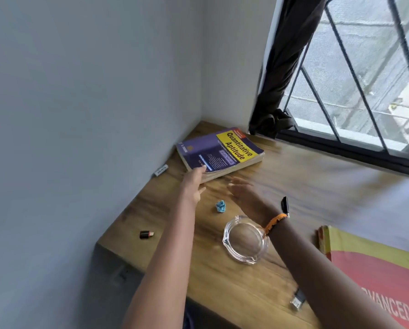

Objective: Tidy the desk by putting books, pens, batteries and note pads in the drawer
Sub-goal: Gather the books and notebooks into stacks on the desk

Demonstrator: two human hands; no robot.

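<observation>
A thick purple and yellow book (222,150) lies in the far corner of the wooden desk (293,186). My left hand (194,184) grips its near corner, thumb on the cover. My right hand (243,191) hovers open just before the book's near edge, blurred, not touching it. A red and yellow book (376,269) lies at the right front. A white battery (161,170) rests by the left wall. A small black and red battery (146,234) sits near the desk's left front. A black object (285,204), maybe a pen cap, lies behind my right wrist.
A glass ashtray (245,243) stands under my right forearm. A crumpled blue scrap (220,206) lies between my arms. A small grey object (298,300) sits near the front edge. A barred window (355,91) and dark curtain (277,91) are behind the desk.
</observation>
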